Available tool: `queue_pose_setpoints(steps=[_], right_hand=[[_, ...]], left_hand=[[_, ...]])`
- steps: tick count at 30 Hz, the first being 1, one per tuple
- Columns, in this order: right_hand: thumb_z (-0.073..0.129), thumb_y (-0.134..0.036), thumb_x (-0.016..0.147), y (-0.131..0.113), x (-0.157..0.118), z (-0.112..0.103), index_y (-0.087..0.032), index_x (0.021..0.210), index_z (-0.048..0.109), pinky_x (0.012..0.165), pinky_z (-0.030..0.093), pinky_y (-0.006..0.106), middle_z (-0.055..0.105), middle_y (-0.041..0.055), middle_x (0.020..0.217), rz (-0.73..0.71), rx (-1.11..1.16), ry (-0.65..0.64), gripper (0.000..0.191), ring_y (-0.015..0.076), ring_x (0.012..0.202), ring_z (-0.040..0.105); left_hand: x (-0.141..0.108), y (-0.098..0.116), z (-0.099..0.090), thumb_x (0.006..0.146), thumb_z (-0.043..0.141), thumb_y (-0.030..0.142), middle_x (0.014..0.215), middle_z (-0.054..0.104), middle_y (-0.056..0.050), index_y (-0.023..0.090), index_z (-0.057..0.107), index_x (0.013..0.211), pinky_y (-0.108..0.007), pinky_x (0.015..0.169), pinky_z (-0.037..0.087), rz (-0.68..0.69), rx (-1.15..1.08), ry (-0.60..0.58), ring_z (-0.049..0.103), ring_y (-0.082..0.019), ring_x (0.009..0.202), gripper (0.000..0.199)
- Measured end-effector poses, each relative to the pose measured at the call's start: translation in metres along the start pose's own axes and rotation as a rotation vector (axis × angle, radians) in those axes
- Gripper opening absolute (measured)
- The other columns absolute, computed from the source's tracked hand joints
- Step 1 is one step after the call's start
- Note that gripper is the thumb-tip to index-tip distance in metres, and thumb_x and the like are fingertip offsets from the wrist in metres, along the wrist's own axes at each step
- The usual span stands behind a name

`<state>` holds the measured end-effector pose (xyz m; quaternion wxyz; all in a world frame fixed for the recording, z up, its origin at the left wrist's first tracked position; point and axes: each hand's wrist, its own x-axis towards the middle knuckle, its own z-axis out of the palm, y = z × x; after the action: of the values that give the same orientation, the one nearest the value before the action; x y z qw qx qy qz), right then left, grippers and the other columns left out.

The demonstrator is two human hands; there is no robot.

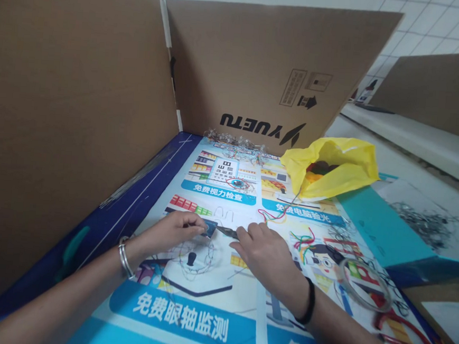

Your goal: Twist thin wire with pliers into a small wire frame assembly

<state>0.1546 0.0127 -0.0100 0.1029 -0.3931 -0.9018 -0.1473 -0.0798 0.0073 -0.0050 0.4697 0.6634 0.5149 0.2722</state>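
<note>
My left hand (183, 228), with a silver bangle at its wrist, is closed, thumb and finger pinched together. Just below the fingertips shows a loose ring of thin wire (194, 259), which seems to run up into the pinch. The exact contact is too fine to see. Closed around a pair of pliers (227, 231), my right hand (263, 251) points their dark, narrow tip left toward the left fingertips. Their handles are hidden in the palm. Bent pieces of wire (224, 214) lie just beyond the hands.
A yellow bag (333, 167) stands open at the back right. Coloured threads (305, 241), a clear ring-shaped coil (366, 283) and a red-handled tool (407, 334) lie to the right. Tangled wire (235, 140) lines the back. Cardboard walls (261, 68) rise behind and at left.
</note>
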Motion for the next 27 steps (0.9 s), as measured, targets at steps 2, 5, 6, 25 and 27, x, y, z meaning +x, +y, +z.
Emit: queue_pose_setpoints(steps=[2, 5, 6, 25, 27], right_hand=[[0.054, -0.036, 0.084, -0.001, 0.000, 0.000, -0.018, 0.087, 0.057, 0.059, 0.031, 0.029, 0.055, 0.0060, 0.076, -0.004, 0.004, -0.002, 0.019, 0.0207, 0.074, 0.050], [0.053, -0.037, 0.084, -0.001, 0.000, 0.000, -0.018, 0.087, 0.058, 0.061, 0.032, 0.029, 0.056, 0.0060, 0.077, 0.007, 0.035, -0.038, 0.019, 0.0209, 0.075, 0.050], [0.052, -0.037, 0.085, -0.001, 0.000, -0.001, -0.018, 0.086, 0.058, 0.061, 0.033, 0.029, 0.056, 0.0060, 0.077, 0.018, 0.055, -0.059, 0.020, 0.0211, 0.076, 0.050], [0.049, -0.041, 0.085, 0.009, 0.030, -0.012, -0.020, 0.090, 0.060, 0.061, 0.036, 0.024, 0.060, 0.0039, 0.083, 0.029, 0.262, -0.240, 0.024, 0.0163, 0.076, 0.056], [0.049, -0.042, 0.085, 0.008, 0.030, -0.010, -0.021, 0.089, 0.060, 0.058, 0.035, 0.023, 0.061, 0.0033, 0.083, 0.034, 0.230, -0.265, 0.024, 0.0158, 0.074, 0.058]], left_hand=[[0.000, 0.000, 0.002, 0.080, 0.052, 0.031, 0.076, 0.062, -0.003, 0.014, 0.062, 0.078, -0.025, 0.066, 0.041, -0.016, -0.012, 0.013, 0.055, -0.014, 0.071, 0.019], [0.000, -0.001, 0.004, 0.080, 0.053, 0.032, 0.068, 0.058, -0.001, 0.014, 0.061, 0.074, -0.024, 0.059, 0.039, -0.033, -0.006, 0.036, 0.051, -0.012, 0.062, 0.021], [0.000, -0.001, 0.004, 0.079, 0.053, 0.033, 0.067, 0.057, -0.001, 0.014, 0.061, 0.073, -0.023, 0.058, 0.038, -0.036, -0.003, 0.040, 0.050, -0.012, 0.061, 0.021], [-0.003, 0.011, 0.000, 0.080, 0.049, 0.025, 0.071, 0.060, -0.001, 0.015, 0.061, 0.071, -0.024, 0.062, 0.040, 0.032, 0.114, 0.007, 0.053, -0.013, 0.067, 0.018], [-0.003, 0.010, 0.000, 0.080, 0.049, 0.026, 0.070, 0.060, -0.001, 0.015, 0.061, 0.071, -0.024, 0.061, 0.040, 0.025, 0.095, 0.003, 0.052, -0.013, 0.066, 0.019]])
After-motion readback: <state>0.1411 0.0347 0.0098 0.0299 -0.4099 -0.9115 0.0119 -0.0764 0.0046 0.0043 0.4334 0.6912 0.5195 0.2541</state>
